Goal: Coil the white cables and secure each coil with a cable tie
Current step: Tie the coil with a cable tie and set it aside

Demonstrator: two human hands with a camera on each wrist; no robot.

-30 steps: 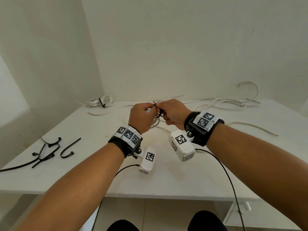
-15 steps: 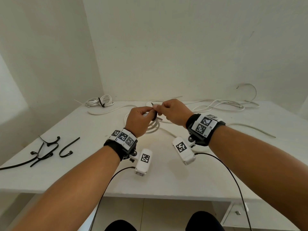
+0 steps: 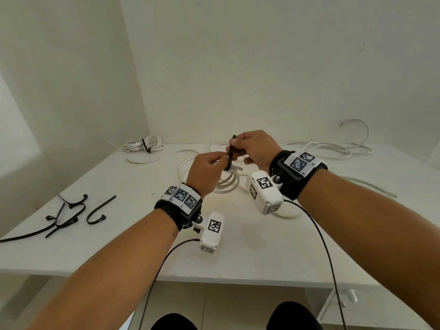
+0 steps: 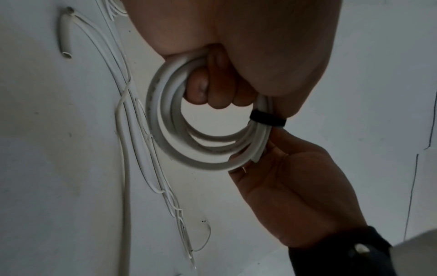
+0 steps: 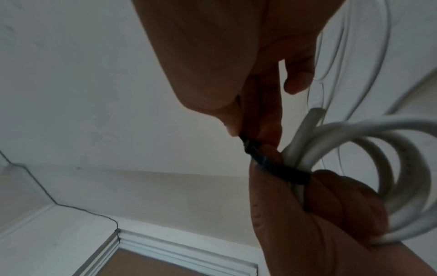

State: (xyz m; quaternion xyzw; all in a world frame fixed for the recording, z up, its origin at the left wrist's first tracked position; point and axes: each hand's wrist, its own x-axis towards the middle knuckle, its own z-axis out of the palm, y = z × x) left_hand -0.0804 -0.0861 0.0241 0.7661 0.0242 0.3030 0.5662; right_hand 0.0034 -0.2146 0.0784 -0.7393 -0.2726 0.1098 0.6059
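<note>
In the head view my left hand (image 3: pixel 222 160) holds a small white cable coil (image 3: pixel 228 182) above the middle of the table. Its fingers curl through the coil (image 4: pixel 165 121) in the left wrist view. A black cable tie (image 3: pixel 229 154) wraps one side of the coil, seen as a band (image 4: pixel 268 119) round the strands. My right hand (image 3: pixel 237 148) pinches the tie's tail between thumb and fingers, and the tail end sticks up past them. In the right wrist view the tie (image 5: pixel 281 170) runs from my right fingertips (image 5: pixel 232 128) to the coil (image 5: pixel 378 149).
A tied white coil (image 3: pixel 142 146) lies at the back left corner. Several loose black cable ties (image 3: pixel 69 215) lie at the table's left side. Uncoiled white cables (image 3: pixel 333 151) sprawl along the back right, and one strand (image 3: pixel 154 158) curves across the back left. The white table (image 3: pixel 238 258) meets walls behind and left.
Both hands have risen a little with the coil. My right hand has drawn the tie's tail upward, so the black loop sits closer round the strands.
</note>
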